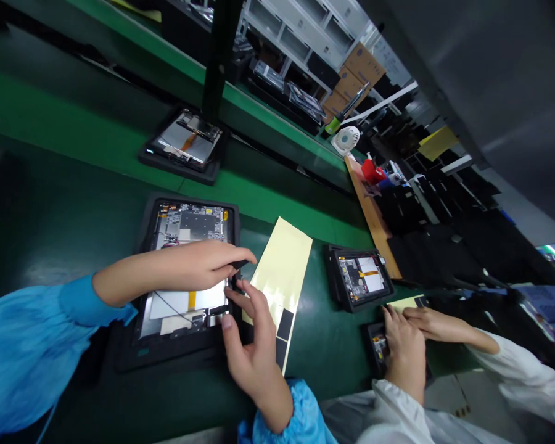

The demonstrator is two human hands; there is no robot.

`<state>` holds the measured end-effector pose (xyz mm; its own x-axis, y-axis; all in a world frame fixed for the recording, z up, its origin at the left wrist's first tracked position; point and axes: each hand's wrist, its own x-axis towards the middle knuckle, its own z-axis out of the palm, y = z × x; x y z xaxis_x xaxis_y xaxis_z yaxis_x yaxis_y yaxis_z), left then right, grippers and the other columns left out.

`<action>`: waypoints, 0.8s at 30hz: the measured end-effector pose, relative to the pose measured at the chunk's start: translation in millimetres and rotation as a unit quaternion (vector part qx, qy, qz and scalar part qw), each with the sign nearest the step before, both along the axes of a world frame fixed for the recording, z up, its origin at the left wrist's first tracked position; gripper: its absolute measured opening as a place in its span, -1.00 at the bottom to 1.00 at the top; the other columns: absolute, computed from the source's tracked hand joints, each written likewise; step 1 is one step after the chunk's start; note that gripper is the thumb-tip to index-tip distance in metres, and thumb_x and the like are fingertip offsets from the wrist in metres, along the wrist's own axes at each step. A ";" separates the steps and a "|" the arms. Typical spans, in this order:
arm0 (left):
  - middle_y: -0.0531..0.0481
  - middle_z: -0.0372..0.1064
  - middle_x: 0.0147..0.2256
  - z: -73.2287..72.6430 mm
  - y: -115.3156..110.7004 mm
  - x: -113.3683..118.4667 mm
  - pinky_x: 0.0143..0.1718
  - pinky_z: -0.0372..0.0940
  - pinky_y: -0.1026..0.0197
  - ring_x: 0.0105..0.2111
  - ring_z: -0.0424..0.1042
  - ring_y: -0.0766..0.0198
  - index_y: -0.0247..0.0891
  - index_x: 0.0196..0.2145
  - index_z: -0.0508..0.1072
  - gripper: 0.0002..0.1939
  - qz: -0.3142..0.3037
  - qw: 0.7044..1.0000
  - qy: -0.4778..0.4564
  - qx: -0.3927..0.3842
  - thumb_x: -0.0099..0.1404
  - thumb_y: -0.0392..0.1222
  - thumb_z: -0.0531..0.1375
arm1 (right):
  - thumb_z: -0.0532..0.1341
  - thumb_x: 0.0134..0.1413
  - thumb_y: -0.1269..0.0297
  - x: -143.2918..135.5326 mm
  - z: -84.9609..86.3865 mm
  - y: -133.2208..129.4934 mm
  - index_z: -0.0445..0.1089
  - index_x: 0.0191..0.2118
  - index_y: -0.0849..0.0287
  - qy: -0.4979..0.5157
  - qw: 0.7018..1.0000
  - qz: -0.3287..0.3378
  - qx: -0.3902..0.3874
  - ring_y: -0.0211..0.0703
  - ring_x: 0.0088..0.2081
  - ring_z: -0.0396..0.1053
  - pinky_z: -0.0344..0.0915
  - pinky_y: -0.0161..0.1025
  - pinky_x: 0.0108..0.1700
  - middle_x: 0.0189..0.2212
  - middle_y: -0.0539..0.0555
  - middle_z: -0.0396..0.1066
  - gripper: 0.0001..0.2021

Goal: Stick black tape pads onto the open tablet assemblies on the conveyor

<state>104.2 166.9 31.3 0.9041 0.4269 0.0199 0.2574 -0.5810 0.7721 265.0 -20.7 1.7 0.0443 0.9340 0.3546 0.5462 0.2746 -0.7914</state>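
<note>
So we're at a smooth dark green tabletop (pixel 321 339) under both hands, with brown cardboard boxes (pixel 362 65) well beyond them. Our left hand (pixel 201 265) pinches a small black piece (pixel 239 264) above an open, black-framed electronic device (pixel 197 225); our right hand (pixel 255 351), fingers apart, is at the device's edge. Our left hand hides part of it, and we can't make out what that piece is.

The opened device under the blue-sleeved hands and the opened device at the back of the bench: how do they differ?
The near device has the left hand over it and the right hand at its edge; the rear device has no hand on it. The near device looks larger in the picture than the rear device. The near device shows a yellow strip; the rear device, an orange-brown strip. Both have exposed electronics.
</note>
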 end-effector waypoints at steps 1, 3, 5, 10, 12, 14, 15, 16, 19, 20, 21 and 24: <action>-0.14 0.61 0.16 -0.6 4.0 0.6 0.01 0.43 0.16 0.12 0.61 -0.01 -0.18 0.32 0.52 -0.49 -0.004 1.000 0.002 0.011 0.53 -0.21 0.02 | 0.27 0.47 0.42 0.4 -0.6 -0.4 0.15 0.58 -0.14 0.004 1.000 -0.001 -0.006 0.20 0.25 0.63 0.59 0.24 0.28 0.33 0.28 0.51 -0.30; -0.12 0.61 0.15 -0.6 11.0 1.6 -0.02 0.42 0.17 0.09 0.62 0.00 -0.14 0.32 0.52 -0.49 -0.007 0.999 0.018 0.037 0.53 -0.24 0.03 | 0.27 0.47 0.42 0.9 -1.2 -0.6 0.18 0.56 -0.12 0.017 1.000 -0.001 -0.016 0.19 0.25 0.63 0.56 0.24 0.32 0.35 0.29 0.49 -0.33; -0.10 0.61 0.13 0.4 15.7 2.6 -0.06 0.40 0.17 0.07 0.62 0.00 -0.10 0.32 0.53 -0.49 -0.003 0.997 0.040 0.062 0.53 -0.28 0.04 | 0.27 0.47 0.41 0.9 -1.0 -0.3 0.20 0.55 -0.14 0.032 0.999 0.000 -0.019 0.16 0.23 0.65 0.56 0.19 0.32 0.37 0.27 0.47 -0.34; -0.09 0.61 0.08 2.9 20.2 4.2 -0.04 0.38 0.15 0.05 0.61 -0.01 -0.09 0.30 0.55 -0.49 0.018 0.993 0.059 0.104 0.53 -0.35 0.06 | 0.29 0.47 0.41 3.9 4.7 2.6 0.24 0.53 -0.22 0.022 1.000 0.006 -0.020 0.11 0.23 0.64 0.52 0.14 0.33 0.31 0.18 0.55 -0.35; -0.09 0.61 0.08 3.8 21.4 4.7 -0.02 0.38 0.14 0.05 0.61 -0.01 -0.10 0.29 0.57 -0.51 0.023 0.992 0.065 0.110 0.53 -0.35 0.08 | 0.30 0.46 0.42 8.1 11.2 6.1 0.33 0.48 -0.19 0.016 0.999 0.014 -0.033 0.09 0.22 0.63 0.48 0.10 0.34 0.22 0.15 0.63 -0.39; -0.09 0.61 0.08 4.7 22.3 5.4 0.00 0.39 0.13 0.05 0.61 -0.01 -0.10 0.28 0.57 -0.52 0.028 0.991 0.070 0.106 0.53 -0.35 0.11 | 0.33 0.44 0.40 14.0 20.4 12.8 0.46 0.39 -0.14 0.038 0.997 0.017 -0.057 0.04 0.12 0.65 0.48 0.02 0.28 0.06 0.10 0.69 -0.50; -0.08 0.61 0.09 5.0 22.6 5.7 0.01 0.39 0.14 0.06 0.61 0.00 -0.09 0.28 0.57 -0.53 0.031 0.992 0.069 0.104 0.53 -0.35 0.12 | 0.34 0.43 0.37 17.2 25.4 17.8 0.54 0.31 -0.10 0.061 0.995 0.015 -0.076 0.00 0.03 0.65 0.50 -0.03 0.21 -0.04 0.08 0.69 -0.57; -0.06 0.61 0.10 5.2 22.8 5.9 0.02 0.39 0.14 0.07 0.61 0.01 -0.08 0.28 0.57 -0.53 0.035 0.992 0.066 0.101 0.53 -0.35 0.12 | 0.36 0.41 0.33 20.4 30.3 24.0 0.61 0.23 -0.07 0.090 0.991 0.012 -0.100 -0.04 -0.07 0.62 0.50 -0.08 0.12 -0.14 0.05 0.67 -0.65; -0.05 0.62 0.09 4.8 23.1 5.6 0.01 0.41 0.17 0.07 0.61 0.03 -0.07 0.27 0.57 -0.54 0.044 0.993 0.053 0.097 0.53 -0.33 0.13 | 0.46 0.27 0.17 27.8 39.2 48.1 0.74 -0.05 0.02 0.185 0.965 0.002 -0.185 -0.15 -0.35 0.38 0.37 -0.19 -0.22 -0.42 -0.03 0.44 -0.81; -0.05 0.63 0.08 4.4 23.2 5.4 0.00 0.41 0.18 0.06 0.61 0.03 -0.07 0.26 0.58 -0.55 0.047 0.993 0.049 0.097 0.53 -0.32 0.14 | 0.49 0.19 0.13 29.2 39.4 57.0 0.75 -0.13 0.04 0.205 0.957 0.001 -0.206 -0.18 -0.40 0.28 0.28 -0.21 -0.29 -0.47 -0.06 0.35 -0.82; -0.05 0.63 0.08 4.1 23.3 5.2 -0.01 0.42 0.19 0.05 0.62 0.03 -0.08 0.25 0.59 -0.56 0.049 0.993 0.045 0.098 0.52 -0.31 0.15 | 0.52 0.11 0.11 29.9 38.1 65.7 0.75 -0.19 0.04 0.218 0.951 0.000 -0.219 -0.20 -0.43 0.19 0.21 -0.21 -0.32 -0.51 -0.08 0.26 -0.81; -0.06 0.64 0.05 3.9 24.1 5.2 -0.03 0.42 0.20 0.02 0.63 0.03 -0.09 0.21 0.62 -0.58 0.058 0.992 0.034 0.104 0.49 -0.30 0.16 | 0.55 -0.06 0.14 29.2 28.4 86.1 0.74 -0.29 0.04 0.221 0.950 -0.011 -0.220 -0.21 -0.42 0.11 0.13 -0.20 -0.30 -0.52 -0.11 0.16 -0.82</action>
<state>109.4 191.1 35.1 0.8511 0.5217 0.0585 0.3798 -0.6887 0.6176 294.3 65.4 30.1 0.1187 0.9846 -0.1283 0.1360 -0.1442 -0.9802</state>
